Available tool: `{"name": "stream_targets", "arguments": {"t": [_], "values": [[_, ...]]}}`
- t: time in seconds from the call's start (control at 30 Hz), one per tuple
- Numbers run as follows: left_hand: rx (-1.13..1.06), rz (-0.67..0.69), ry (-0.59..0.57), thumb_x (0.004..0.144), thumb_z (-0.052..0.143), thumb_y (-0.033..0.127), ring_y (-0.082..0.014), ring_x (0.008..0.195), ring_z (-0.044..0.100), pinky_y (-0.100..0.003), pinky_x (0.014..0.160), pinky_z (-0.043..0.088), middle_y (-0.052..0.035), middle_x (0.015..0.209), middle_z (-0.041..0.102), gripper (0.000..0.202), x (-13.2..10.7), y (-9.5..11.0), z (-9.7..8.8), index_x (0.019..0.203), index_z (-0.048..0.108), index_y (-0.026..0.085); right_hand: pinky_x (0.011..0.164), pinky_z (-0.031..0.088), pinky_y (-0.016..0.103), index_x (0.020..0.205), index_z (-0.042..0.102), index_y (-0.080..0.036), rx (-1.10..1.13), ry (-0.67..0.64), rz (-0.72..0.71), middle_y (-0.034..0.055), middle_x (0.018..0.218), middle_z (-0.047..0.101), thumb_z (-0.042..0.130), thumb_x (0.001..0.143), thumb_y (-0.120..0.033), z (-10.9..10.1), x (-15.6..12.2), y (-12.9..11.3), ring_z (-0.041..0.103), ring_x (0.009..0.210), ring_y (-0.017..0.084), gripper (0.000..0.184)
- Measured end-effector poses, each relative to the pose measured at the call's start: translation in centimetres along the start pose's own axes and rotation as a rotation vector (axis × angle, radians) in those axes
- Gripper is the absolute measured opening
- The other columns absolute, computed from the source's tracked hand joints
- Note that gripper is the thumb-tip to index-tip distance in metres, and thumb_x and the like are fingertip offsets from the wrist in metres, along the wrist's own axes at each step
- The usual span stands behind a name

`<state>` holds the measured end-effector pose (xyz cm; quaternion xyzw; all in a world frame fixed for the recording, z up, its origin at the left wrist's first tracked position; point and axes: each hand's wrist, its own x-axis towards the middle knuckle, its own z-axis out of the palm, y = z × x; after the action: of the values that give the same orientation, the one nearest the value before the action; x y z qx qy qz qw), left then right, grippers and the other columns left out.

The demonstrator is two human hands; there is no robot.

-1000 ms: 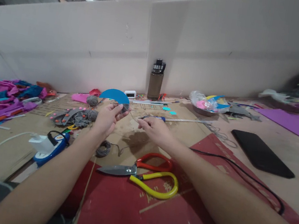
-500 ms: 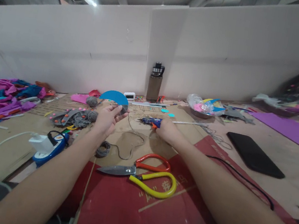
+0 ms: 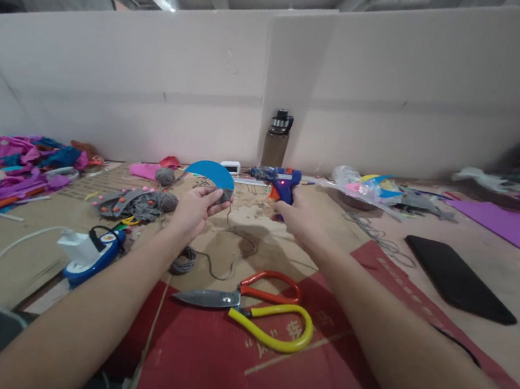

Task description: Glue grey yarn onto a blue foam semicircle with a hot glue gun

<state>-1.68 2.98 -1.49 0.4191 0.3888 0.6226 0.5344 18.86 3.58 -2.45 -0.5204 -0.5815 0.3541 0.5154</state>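
Note:
My left hand (image 3: 199,211) pinches a blue crescent-shaped piece (image 3: 211,172) by its right end, where grey yarn is wrapped round it. A strand of grey yarn (image 3: 245,239) hangs from that end down to the cardboard. In my right hand (image 3: 300,217) is a blue glue gun (image 3: 282,177) with an orange trigger, held upright by its handle, nozzle to the left. A small red light glows on its side. Scissors (image 3: 266,310) with one red and one yellow handle lie before my hands, beside a small coil of grey yarn (image 3: 183,261).
A power strip (image 3: 94,260) with a white plug sits at left, near grey yarn pieces (image 3: 134,204) and a heap of coloured scraps (image 3: 11,175). A bottle (image 3: 276,141) stands at the back. To the right are a bowl of scraps (image 3: 362,201), a black phone (image 3: 458,278) and purple sheets (image 3: 515,231).
My right hand has lifted the glue gun off the cardboard and raised it upright. My left hand still holds the blue piece in nearly the same place. The view has shifted slightly.

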Motion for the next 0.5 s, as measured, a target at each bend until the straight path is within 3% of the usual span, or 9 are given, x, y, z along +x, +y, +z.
{"name": "stream_targets", "arguments": {"t": [0.17,0.33,0.5], "values": [[0.027,0.023,0.029,0.073,0.064,0.009,-0.0138,0.071,0.068,-0.026,0.072,0.057,-0.0063,0.076,0.068,0.001,0.0,0.0,0.1,0.073,0.063,0.008,0.054,0.048,0.028,0.095,0.051,-0.025,0.207,-0.126,-0.163,0.0035,0.087,0.063,0.054,0.072,-0.021,0.3,-1.7,-2.4,0.059,0.065,0.016,0.023],[0.056,0.041,0.065,0.07,0.069,0.013,-0.0136,0.07,0.067,-0.03,0.076,0.056,-0.0068,0.074,0.068,0.007,-0.1,0.1,0.3,0.07,0.063,0.008,0.051,0.044,0.027,0.088,0.052,-0.025,0.05,-0.156,-0.193,0.0001,0.071,0.059,0.057,0.074,-0.025,0.3,-2.5,-2.9,0.053,0.058,0.015,0.015],[0.072,0.056,0.061,0.067,0.07,0.015,-0.0135,0.068,0.066,-0.032,0.076,0.056,-0.006,0.069,0.067,0.011,-0.1,0.0,0.3,0.068,0.063,0.008,0.06,0.046,0.03,0.089,0.053,-0.022,-0.087,-0.167,-0.294,0.0005,0.069,0.058,0.056,0.077,-0.031,0.6,-2.4,-2.0,0.056,0.066,0.017,0.015]]}}
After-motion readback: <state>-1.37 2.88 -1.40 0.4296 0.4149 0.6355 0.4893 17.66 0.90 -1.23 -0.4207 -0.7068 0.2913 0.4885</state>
